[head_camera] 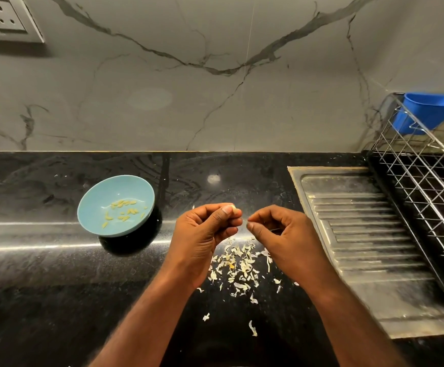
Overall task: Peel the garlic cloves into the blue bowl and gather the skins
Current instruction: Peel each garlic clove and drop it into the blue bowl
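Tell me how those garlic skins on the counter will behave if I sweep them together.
Thin, curled flakes, so the garlic skins are probably very light and may scatter. The glossy counter should let them slide.

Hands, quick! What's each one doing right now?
Left hand: fingers pinch a garlic clove.
Right hand: fingers pinch what looks like a skin sliver, too small to be sure.

Peeled cloves (124,210) lie in the bowl (101,190), L of ctr on the surface (43,274). Skins (239,263) lie scattered to its R, nearer the front edge, under two hands: L hand (205,230) holds a clove (233,207) in its fingers (226,211), R hand (281,234) pinches a shred (247,221) just beside it. Drainboard (361,247) at the R end; wire rack (422,186) along its R side, w/ a tub (424,112) at the rack's back.
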